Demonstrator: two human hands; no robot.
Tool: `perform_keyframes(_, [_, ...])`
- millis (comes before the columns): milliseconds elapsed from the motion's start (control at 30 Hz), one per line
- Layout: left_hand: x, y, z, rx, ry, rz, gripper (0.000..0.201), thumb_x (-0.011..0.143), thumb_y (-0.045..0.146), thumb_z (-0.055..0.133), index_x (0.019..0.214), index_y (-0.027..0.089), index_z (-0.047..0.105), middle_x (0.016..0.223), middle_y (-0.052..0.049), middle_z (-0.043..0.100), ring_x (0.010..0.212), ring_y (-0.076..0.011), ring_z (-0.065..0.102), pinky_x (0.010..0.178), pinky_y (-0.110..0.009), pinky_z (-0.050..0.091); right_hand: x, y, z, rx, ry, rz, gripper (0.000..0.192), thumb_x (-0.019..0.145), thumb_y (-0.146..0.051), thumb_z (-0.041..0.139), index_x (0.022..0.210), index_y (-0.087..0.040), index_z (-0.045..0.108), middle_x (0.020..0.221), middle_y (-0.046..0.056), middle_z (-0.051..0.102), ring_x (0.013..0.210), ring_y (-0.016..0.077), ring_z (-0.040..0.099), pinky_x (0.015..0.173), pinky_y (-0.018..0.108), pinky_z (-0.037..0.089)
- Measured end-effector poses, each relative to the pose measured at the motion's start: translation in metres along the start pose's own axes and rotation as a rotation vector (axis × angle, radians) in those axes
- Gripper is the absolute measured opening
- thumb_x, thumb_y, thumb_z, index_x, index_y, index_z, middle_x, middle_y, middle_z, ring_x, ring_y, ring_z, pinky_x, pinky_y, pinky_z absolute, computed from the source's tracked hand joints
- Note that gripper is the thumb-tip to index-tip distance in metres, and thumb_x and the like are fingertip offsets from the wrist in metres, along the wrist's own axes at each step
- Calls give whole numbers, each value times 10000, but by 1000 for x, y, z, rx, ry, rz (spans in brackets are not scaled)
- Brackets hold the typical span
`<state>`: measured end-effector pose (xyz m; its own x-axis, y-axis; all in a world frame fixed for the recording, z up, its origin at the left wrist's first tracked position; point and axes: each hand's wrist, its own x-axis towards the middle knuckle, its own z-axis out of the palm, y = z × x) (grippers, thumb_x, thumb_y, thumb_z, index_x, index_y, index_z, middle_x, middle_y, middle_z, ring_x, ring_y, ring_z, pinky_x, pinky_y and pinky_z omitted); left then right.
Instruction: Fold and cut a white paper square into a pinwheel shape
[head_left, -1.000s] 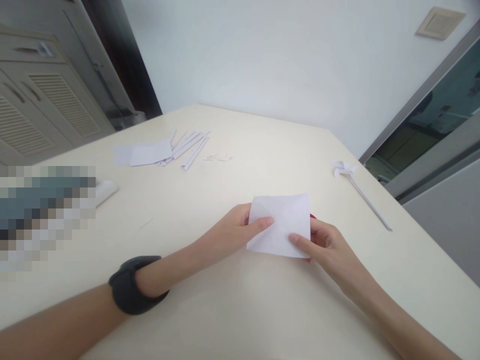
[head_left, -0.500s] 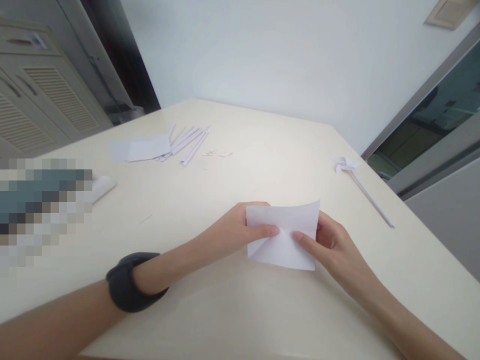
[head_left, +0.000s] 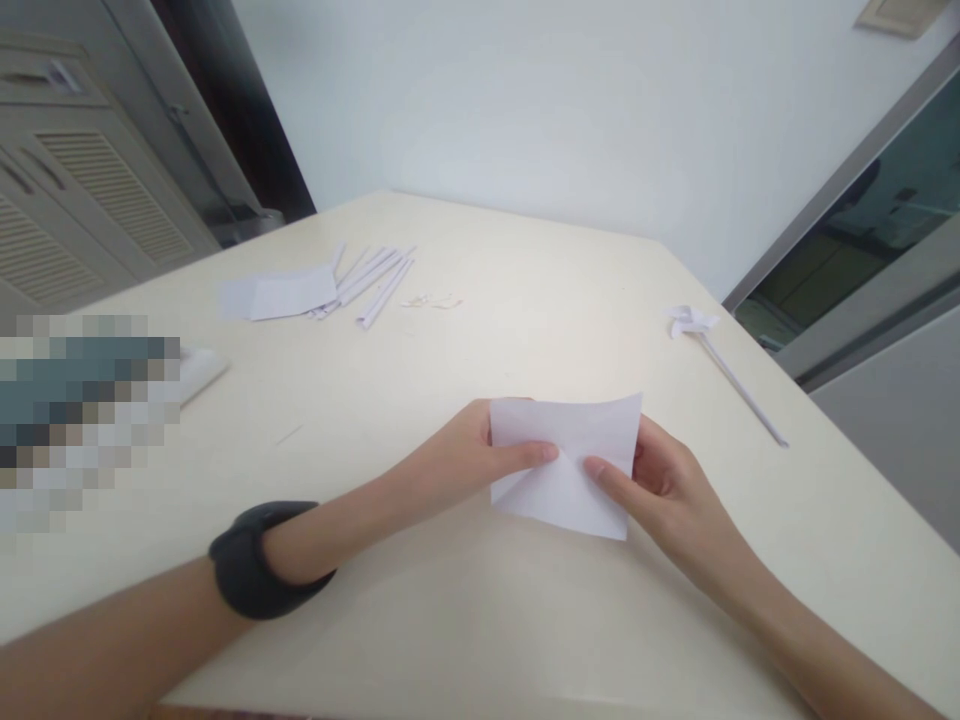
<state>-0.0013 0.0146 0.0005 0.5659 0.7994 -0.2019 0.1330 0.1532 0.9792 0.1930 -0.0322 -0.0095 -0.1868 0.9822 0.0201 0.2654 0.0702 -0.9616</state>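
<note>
Both my hands hold one white square sheet of paper [head_left: 577,440] just above the cream table [head_left: 465,360]. My left hand [head_left: 469,462] pinches its left side, thumb on top. On the other side, my right hand [head_left: 667,490] grips the right edge, index finger lying across the face. The sheet shows faint creases and bends along its middle, with its lower corner near the table top. A black band [head_left: 259,560] sits on my left wrist.
Rolled paper sticks [head_left: 375,282] and flat paper pieces [head_left: 281,293] lie at the far left. A finished paper pinwheel [head_left: 694,322] on a stick rests near the right edge. A blurred patch [head_left: 82,420] covers the left side. Cabinets [head_left: 67,200] stand behind the table.
The sheet has been lifted and bent along its middle, its upper half raised towards me. The red thing seen under my right hand a second ago is now hidden.
</note>
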Motion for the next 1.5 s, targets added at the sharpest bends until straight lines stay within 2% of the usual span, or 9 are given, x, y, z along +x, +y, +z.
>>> perform_keyframes(100, [0,-3,5,-38,81,-28,279,742,305,663,1005,211,644,975,-31,706,950,-256,638,782,-357,506,0,1,0,-7,24,4,196,852,-288,542,1040,-229,534,1021,71,611,781,203,590,665,353,522])
perform_keyframes(233, [1,-4,5,-65,97,-44,257,755,295,647,993,197,664,983,-41,718,903,-259,659,744,-350,521,-1,-1,0,-23,36,12,195,847,-288,550,1031,-225,540,1013,71,619,790,205,592,648,332,501])
perform_keyframes(433, [2,-4,2,-98,41,-7,289,734,276,673,1014,206,670,999,-43,717,954,-269,644,812,-377,511,-3,-7,-1,19,22,25,226,854,-291,539,1073,-237,529,1050,69,622,828,214,604,657,317,496])
perform_keyframes(600, [2,-3,1,-62,25,-3,306,707,275,708,999,194,664,997,-48,714,955,-264,641,822,-375,502,-3,-8,-2,-24,23,2,223,861,-279,530,1081,-243,531,984,60,618,785,206,591,632,312,484])
perform_keyframes(733, [0,0,-3,-64,-65,5,303,730,281,688,1014,185,641,1071,-58,678,1010,-238,610,864,-347,478,-3,-9,-1,-28,4,-8,218,865,-278,524,1082,-249,523,990,57,600,782,202,580,639,315,486])
perform_keyframes(1000, [-1,6,-2,-25,-54,45,183,745,243,659,898,192,571,779,13,607,701,-136,576,583,-218,423,-1,-6,-1,33,6,26,174,848,-314,547,997,-230,516,890,48,579,750,193,565,648,315,503])
perform_keyframes(1200, [0,6,0,9,-132,176,154,774,227,621,913,201,560,943,-19,594,871,-161,571,670,-233,431,1,-9,0,75,42,111,234,822,-336,560,1028,-237,510,821,13,561,660,143,525,496,212,409])
perform_keyframes(1367, [-2,5,0,9,-220,159,355,729,201,662,1043,236,500,920,-12,588,785,-143,565,629,-232,426,2,-11,-2,98,59,140,221,814,-335,565,1004,-234,514,772,-2,558,641,133,532,492,200,405])
perform_keyframes(1500, [-1,4,-1,-18,-174,146,296,749,245,656,1010,223,520,856,-1,591,751,-137,567,615,-229,417,4,-9,-3,68,59,120,220,813,-326,570,1003,-227,523,800,8,572,643,134,535,484,203,399])
